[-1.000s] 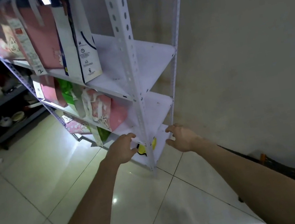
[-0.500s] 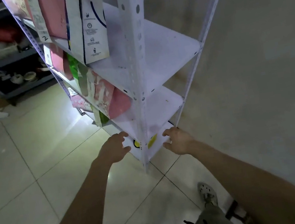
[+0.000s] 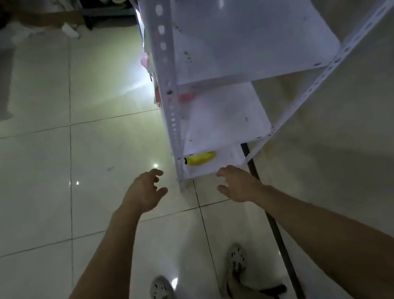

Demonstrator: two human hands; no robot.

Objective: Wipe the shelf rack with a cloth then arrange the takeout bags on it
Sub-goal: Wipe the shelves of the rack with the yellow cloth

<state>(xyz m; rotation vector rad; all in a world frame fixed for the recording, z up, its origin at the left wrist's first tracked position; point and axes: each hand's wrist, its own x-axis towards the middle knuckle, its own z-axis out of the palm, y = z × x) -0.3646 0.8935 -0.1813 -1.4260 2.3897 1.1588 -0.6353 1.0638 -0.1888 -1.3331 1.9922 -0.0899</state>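
Looking straight down the near end of the shelf rack (image 3: 223, 123), you have both hands low at its foot. Your left hand (image 3: 145, 192) hangs over the tiled floor (image 3: 35, 164), just left of the perforated corner post (image 3: 169, 101) and apart from it. Its fingers are spread and loosely bent, holding nothing. Your right hand (image 3: 239, 184) sits just on the near side of the bottom shelf (image 3: 229, 160), fingers likewise spread and empty. Whether a fingertip touches that shelf's near edge cannot be determined.

Task item: the rack stands centre right, its right side toward the wall (image 3: 348, 149). Three shelf boards step down toward you, each near edge exposed. A yellow object (image 3: 200, 158) lies at the left of the bottom shelf, just beside the post; what it is cannot be told. Pink edges (image 3: 144, 61) show left of the post higher up, too blurred to identify.

Room for moving: open floor spreads wide to the left and near. On the right, a dark rod (image 3: 275, 227) runs along the floor between the wall and your right shoe (image 3: 236, 258). Your left shoe (image 3: 162, 295) stands nearer than the post. A dark shelving unit (image 3: 108, 9) stands at the far edge.
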